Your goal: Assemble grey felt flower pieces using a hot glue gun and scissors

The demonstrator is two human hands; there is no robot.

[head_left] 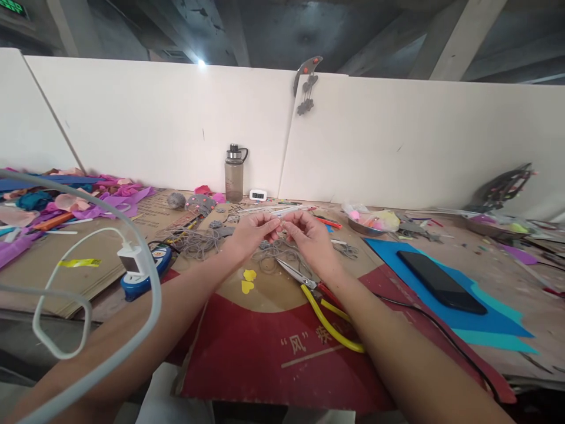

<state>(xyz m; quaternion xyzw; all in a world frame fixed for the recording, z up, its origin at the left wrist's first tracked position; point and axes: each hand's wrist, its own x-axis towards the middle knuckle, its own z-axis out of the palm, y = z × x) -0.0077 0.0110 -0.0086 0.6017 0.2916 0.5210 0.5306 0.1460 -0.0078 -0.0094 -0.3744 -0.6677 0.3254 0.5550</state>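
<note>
My left hand (255,233) and my right hand (306,235) meet fingertip to fingertip over the middle of the table. Both pinch at something small between them, which my fingers hide. Beneath them lies a tangle of grey cord (273,253). A pair of scissors (324,300) with yellow handles, blades pointing away, rests partly under my right forearm. Left of the scissors are two small yellow paper cutouts (248,287). All of this lies on a brown and red cardboard sheet (247,347).
A water bottle (233,176) and a small digital clock (258,195) stand by the white partition (176,118). At right, a black phone (441,281) lies on blue sheets (507,324). Coloured scraps (79,197) heap at left, near a blue power strip (148,277); a white cable (150,321) hangs close.
</note>
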